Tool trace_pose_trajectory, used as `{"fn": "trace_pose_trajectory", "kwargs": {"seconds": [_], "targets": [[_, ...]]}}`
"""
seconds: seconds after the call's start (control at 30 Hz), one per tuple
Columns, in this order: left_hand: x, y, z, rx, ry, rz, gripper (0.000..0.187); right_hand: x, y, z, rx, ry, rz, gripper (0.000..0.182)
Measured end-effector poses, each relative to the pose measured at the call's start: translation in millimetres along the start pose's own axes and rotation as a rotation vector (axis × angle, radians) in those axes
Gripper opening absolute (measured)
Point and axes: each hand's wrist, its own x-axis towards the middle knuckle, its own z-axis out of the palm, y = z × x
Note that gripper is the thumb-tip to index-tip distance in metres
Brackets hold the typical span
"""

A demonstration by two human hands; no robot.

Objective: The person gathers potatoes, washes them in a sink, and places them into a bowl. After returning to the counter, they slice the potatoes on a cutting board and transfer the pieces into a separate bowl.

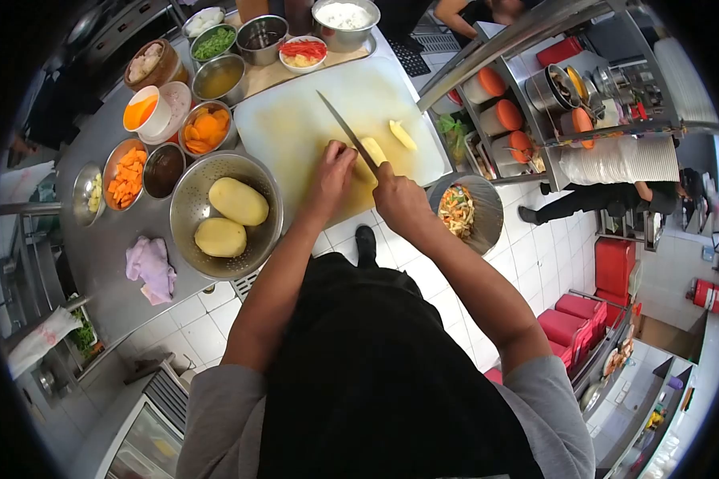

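My right hand (401,199) is closed round the handle of a long kitchen knife (345,124), whose blade points away to the upper left over the white cutting board (276,120). Just left of the blade, my left hand (335,177) has its fingers curled against a peeled potato, which is mostly hidden by hand and knife. On the blade's right side shows a pale yellow potato piece (373,149). Another cut potato slice (403,135) lies apart, further right on the board. Two whole peeled potatoes (238,201) rest in a perforated steel colander (265,239) beside my left forearm.
Bowls of sliced carrots (206,130), carrot chunks (126,177), dark sauce (164,171) and red pepper strips (303,53) crowd the steel table. A lilac cloth (150,270) lies near its edge. A scrap bin (487,214) stands right of the board. Other people are nearby.
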Motion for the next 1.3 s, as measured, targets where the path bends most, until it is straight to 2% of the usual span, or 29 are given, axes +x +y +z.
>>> {"fn": "trace_pose_trajectory", "kwargs": {"seconds": [0.43, 0.5, 0.57, 0.6, 0.63, 0.7, 0.73, 0.8, 0.83, 0.9, 0.97, 1.03, 1.13, 1.27, 1.3], "targets": [[-3.1, -8.0, 2.1, -0.009, 0.006, 0.045, 0.01, 11.2, 7.4, 52.1, -0.02, -0.006, 0.08, 0.019], [-0.4, -5.4, 3.6, -0.001, 0.01, 0.072, 0.011, 7.1, 13.1, 39.8, 0.009, 0.029, 0.047, 0.019], [-0.6, -2.1, -1.4, 0.016, -0.047, -0.036, 0.013, 10.7, 11.1, 19.0, 0.048, 0.063, 0.005, 0.02], [-3.3, -0.5, -2.2, 0.081, -0.042, -0.023, 0.024, 7.4, 9.5, 7.5, 0.119, 0.087, 0.02, 0.021], [-0.1, 6.2, -5.1, 0.085, -0.058, -0.013, 0.024, 1.0, 7.3, -6.7, 0.192, 0.108, 0.04, 0.022], [9.8, 24.8, -12.7, 0.335, -0.045, 0.162, 0.038, -9.6, 14.1, -29.2, 0.25, 0.152, 0.091, 0.023], [18.5, 23.6, -11.4, 0.336, -0.06, 0.178, 0.038, -15.0, 21.5, -38.2, 0.292, 0.205, 0.073, 0.022], [52.9, 16.5, -4.9, 0.401, -0.256, 0.377, 0.047, -25.9, 40.5, -46.1, 0.367, 0.29, 0.053, 0.021], [72.0, 15.3, 1.9, 0.401, -0.265, 0.394, 0.047, -32.5, 48.3, -49.3, 0.371, 0.305, 0.063, 0.021], [108.4, 12.3, 16.5, 0.423, -0.587, 0.374, 0.049, -49.4, 59.6, -52.1, 0.38, 0.311, 0.101, 0.021], [133.8, 5.2, 30.8, 0.452, -0.641, 0.408, 0.047, -63.2, 66.9, -52.3, 0.432, 0.305, 0.133, 0.02], [147.9, 7.2, 42.8, 0.599, -0.781, 0.406, 0.041, -78.5, 73.0, -47.8, 0.478, 0.281, 0.237, 0.02], [157.8, 4.2, 51.4, 0.576, -0.866, 0.348, 0.03, -96.8, 79.9, -40.6, 0.517, 0.276, 0.295, 0.02], [159.8, 4.8, 48.3, 0.563, -0.887, 0.396, 0.024, -111.9, 89.2, -30.1, 0.513, 0.262, 0.342, 0.021], [162.1, 6.5, 44.7, 0.529, -0.957, 0.371, 0.02, -114.7, 91.3, -27.2, 0.524, 0.267, 0.35, 0.021]]}}
